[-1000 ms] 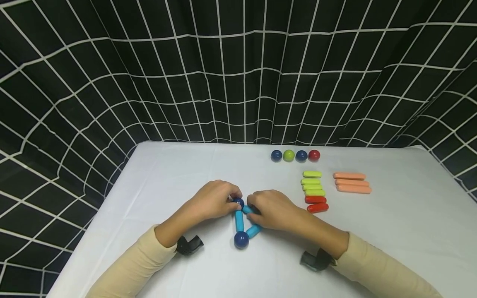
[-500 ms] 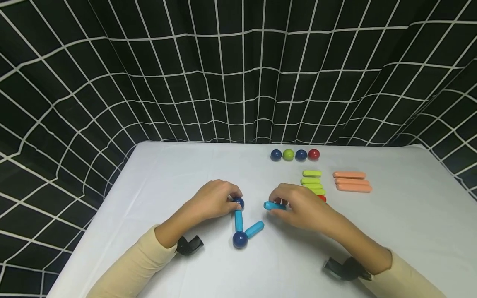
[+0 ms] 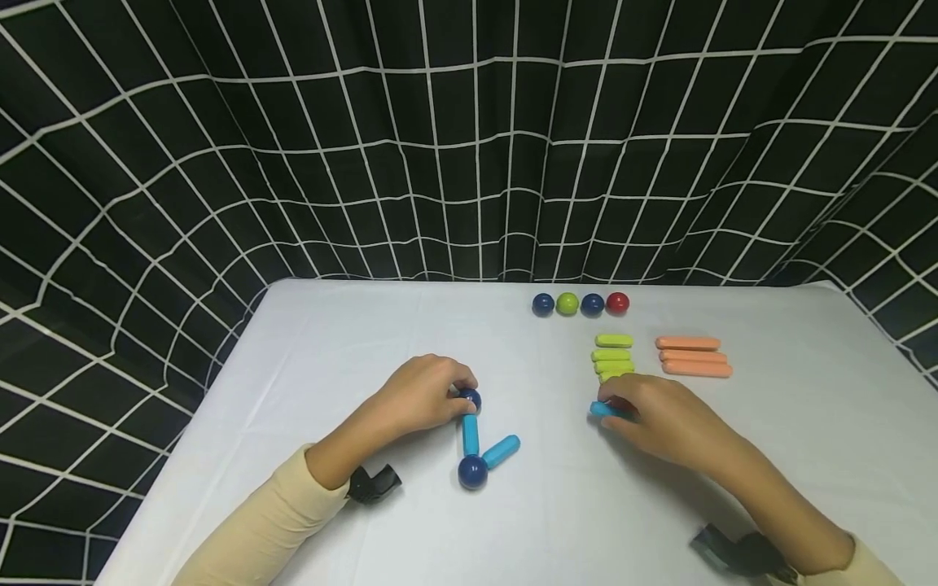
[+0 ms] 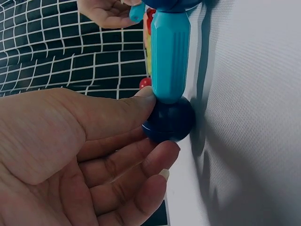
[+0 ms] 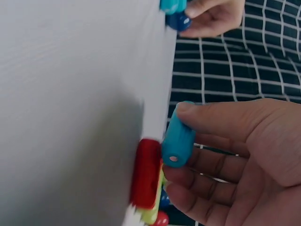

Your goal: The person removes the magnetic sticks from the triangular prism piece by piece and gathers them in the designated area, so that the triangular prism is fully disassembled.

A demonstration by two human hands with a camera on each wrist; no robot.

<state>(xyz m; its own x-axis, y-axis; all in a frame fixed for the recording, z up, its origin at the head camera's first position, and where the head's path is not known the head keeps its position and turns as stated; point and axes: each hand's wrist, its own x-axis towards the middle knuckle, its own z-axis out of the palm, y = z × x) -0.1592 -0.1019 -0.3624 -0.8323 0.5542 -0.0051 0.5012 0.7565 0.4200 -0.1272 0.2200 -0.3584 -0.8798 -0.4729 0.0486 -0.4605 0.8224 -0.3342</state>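
My left hand (image 3: 428, 395) pinches a dark blue ball (image 4: 169, 121) between thumb and fingers. A light blue magnetic rod (image 4: 170, 56) runs from that ball to a second dark blue ball (image 3: 472, 472) nearer me. Another light blue rod (image 3: 501, 451) sticks out from the second ball, up and to the right, its far end free. Off to the right, my right hand (image 3: 659, 415) pinches a separate light blue rod (image 5: 178, 141) with thumb and fingertips. It is close beside a red rod (image 5: 146, 174); in the head view the hand hides the red rods.
Several yellow-green rods (image 3: 613, 356) lie stacked just beyond my right hand. Orange longer rods (image 3: 696, 369) lie to their right. A row of balls, with a green one (image 3: 567, 303) and a red one (image 3: 618, 303), sits near the back edge of the white-covered table (image 3: 352, 325).
My right hand has pulled a light blue rod away from the left-held ball and carried it right to the red rods. My left hand stays on its ball.
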